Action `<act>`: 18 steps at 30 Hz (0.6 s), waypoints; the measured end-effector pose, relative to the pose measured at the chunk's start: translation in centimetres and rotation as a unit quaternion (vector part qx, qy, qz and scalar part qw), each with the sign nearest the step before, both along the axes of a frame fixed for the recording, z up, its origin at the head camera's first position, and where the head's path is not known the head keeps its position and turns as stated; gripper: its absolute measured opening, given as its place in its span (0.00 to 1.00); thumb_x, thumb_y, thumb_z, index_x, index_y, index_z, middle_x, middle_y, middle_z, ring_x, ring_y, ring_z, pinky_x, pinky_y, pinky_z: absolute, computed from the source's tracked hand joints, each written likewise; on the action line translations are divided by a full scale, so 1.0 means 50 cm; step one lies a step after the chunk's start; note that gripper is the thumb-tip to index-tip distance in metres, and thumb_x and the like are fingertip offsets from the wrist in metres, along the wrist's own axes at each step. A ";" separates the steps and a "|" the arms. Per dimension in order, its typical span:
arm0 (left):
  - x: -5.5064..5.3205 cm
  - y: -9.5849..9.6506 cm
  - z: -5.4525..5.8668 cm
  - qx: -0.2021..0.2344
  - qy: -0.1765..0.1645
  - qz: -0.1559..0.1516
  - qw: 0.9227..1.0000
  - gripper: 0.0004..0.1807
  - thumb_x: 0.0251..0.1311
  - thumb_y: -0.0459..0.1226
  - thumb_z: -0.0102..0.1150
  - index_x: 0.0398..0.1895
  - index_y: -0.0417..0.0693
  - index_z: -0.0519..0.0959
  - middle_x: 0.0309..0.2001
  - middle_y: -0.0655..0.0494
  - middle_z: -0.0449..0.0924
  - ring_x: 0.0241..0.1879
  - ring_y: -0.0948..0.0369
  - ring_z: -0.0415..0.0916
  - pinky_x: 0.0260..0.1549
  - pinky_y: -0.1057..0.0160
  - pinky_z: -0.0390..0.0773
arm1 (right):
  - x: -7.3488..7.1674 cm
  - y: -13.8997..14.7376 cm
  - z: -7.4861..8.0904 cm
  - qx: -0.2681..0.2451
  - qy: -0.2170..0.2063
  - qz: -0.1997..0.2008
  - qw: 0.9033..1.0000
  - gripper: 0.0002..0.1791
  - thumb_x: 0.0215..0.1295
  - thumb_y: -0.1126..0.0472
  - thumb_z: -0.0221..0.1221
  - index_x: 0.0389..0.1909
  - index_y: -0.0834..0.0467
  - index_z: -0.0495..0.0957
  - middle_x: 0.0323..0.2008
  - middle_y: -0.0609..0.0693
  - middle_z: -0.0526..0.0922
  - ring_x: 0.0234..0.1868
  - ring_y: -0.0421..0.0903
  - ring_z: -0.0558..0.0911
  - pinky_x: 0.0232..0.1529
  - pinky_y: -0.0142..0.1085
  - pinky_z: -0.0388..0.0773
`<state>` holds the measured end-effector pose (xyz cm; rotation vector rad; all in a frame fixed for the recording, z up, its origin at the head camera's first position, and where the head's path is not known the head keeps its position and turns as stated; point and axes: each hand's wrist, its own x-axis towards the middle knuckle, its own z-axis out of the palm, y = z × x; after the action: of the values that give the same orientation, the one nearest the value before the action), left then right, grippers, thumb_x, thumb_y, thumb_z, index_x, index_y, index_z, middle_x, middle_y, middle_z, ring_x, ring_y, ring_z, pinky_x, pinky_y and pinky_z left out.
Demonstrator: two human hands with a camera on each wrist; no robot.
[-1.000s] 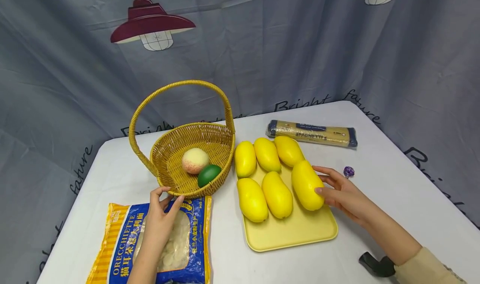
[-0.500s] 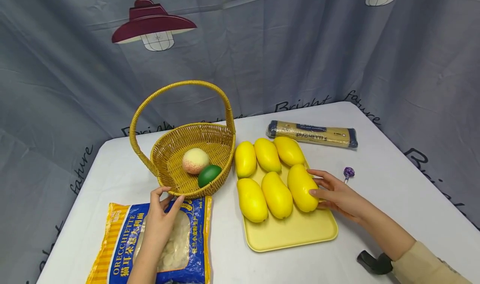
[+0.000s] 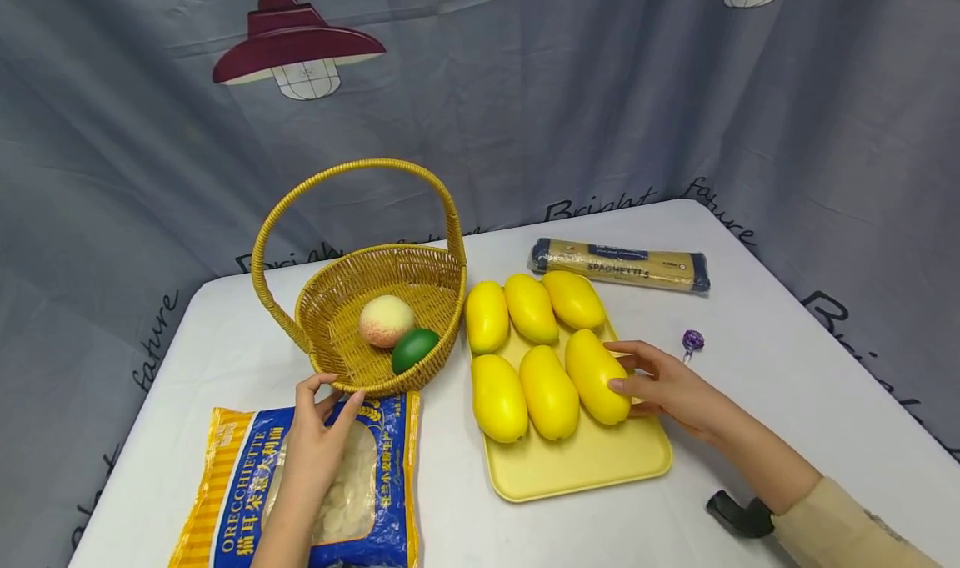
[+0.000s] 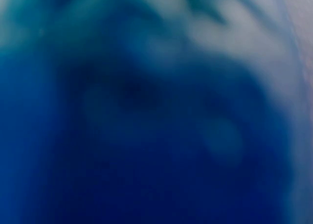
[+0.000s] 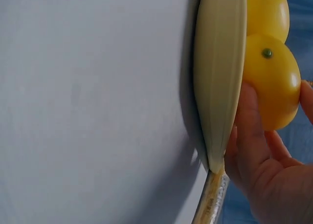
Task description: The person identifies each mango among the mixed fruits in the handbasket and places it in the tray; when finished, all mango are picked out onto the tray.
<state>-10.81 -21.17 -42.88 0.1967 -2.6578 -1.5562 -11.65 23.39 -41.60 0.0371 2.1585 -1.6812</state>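
Note:
My right hand (image 3: 667, 389) grips a yellow mango (image 3: 597, 376) at its right side, thumb on top, over the yellow tray (image 3: 577, 476). In the right wrist view, fingers and thumb span the mango (image 5: 274, 87) beside the tray's edge (image 5: 220, 77). Several other mangoes lie on the tray in two rows. My left hand (image 3: 318, 439) holds the near rim of a wicker basket (image 3: 352, 284) with thumb and fingertips. Inside the basket lie a peach (image 3: 386, 321) and a dark green, egg-shaped thing (image 3: 415, 350). The left wrist view is a dark blue blur.
A blue and yellow orecchiette bag (image 3: 390, 485) lies under the left forearm. Behind the tray is a spaghetti pack (image 3: 622, 266). A purple-wrapped lollipop (image 3: 693, 340) lies to the right. A black curved object (image 3: 738, 515) sits by the right sleeve. A grey curtain hangs behind the table.
My right hand has brought the mango left and down, next to the middle mango of the near row. The left hand keeps its place on the basket rim.

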 end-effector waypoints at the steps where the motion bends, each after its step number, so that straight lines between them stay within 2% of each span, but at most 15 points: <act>1: 0.000 -0.001 0.000 -0.002 0.000 0.001 1.000 0.30 0.66 0.53 0.55 0.64 0.51 0.56 0.72 0.43 0.53 0.65 0.45 0.64 0.51 0.44 0.72 | 0.000 0.000 0.000 0.002 0.003 0.002 1.000 0.39 0.65 0.54 0.63 0.71 0.59 0.56 0.62 0.66 0.60 0.48 0.54 0.78 0.45 0.45 0.80; 4: 0.000 -0.003 0.001 -0.004 0.000 0.001 1.000 0.31 0.66 0.53 0.54 0.64 0.51 0.56 0.72 0.43 0.53 0.65 0.45 0.64 0.50 0.44 0.73 | 0.000 0.002 0.001 0.004 0.009 0.003 1.000 0.38 0.66 0.54 0.62 0.71 0.60 0.56 0.61 0.67 0.62 0.47 0.53 0.79 0.44 0.45 0.80; 9: 0.001 -0.006 0.000 -0.007 0.007 0.007 1.000 0.30 0.66 0.52 0.55 0.63 0.51 0.57 0.71 0.41 0.57 0.64 0.45 0.65 0.51 0.43 0.72 | -0.001 0.007 0.001 -0.014 0.006 0.013 1.000 0.38 0.68 0.55 0.60 0.72 0.62 0.54 0.63 0.69 0.62 0.49 0.53 0.79 0.46 0.44 0.79; 11: 0.002 -0.006 0.001 -0.006 0.007 0.006 1.000 0.30 0.66 0.52 0.56 0.63 0.51 0.57 0.71 0.42 0.56 0.64 0.45 0.65 0.51 0.42 0.72 | -0.001 0.007 0.002 -0.015 0.003 0.019 1.000 0.38 0.68 0.54 0.59 0.72 0.62 0.53 0.64 0.69 0.61 0.50 0.53 0.78 0.47 0.44 0.79; 14: 0.002 -0.005 0.001 -0.006 0.007 0.005 1.000 0.30 0.66 0.52 0.55 0.63 0.51 0.57 0.72 0.44 0.54 0.65 0.45 0.65 0.51 0.43 0.72 | 0.002 0.004 0.008 0.010 0.011 0.020 1.000 0.37 0.68 0.53 0.59 0.72 0.63 0.55 0.62 0.68 0.65 0.51 0.53 0.78 0.47 0.43 0.79; 18: 0.002 -0.002 0.001 -0.007 0.006 0.003 1.000 0.30 0.66 0.52 0.55 0.64 0.51 0.57 0.74 0.46 0.51 0.65 0.46 0.65 0.50 0.43 0.73 | 0.009 0.003 0.013 0.068 0.033 0.020 0.997 0.37 0.67 0.50 0.59 0.70 0.63 0.58 0.57 0.65 0.69 0.48 0.52 0.77 0.45 0.41 0.80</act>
<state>-10.73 -21.26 -42.82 0.1939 -2.6551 -1.5302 -11.21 23.52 -40.94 -0.0220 2.3035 -1.5319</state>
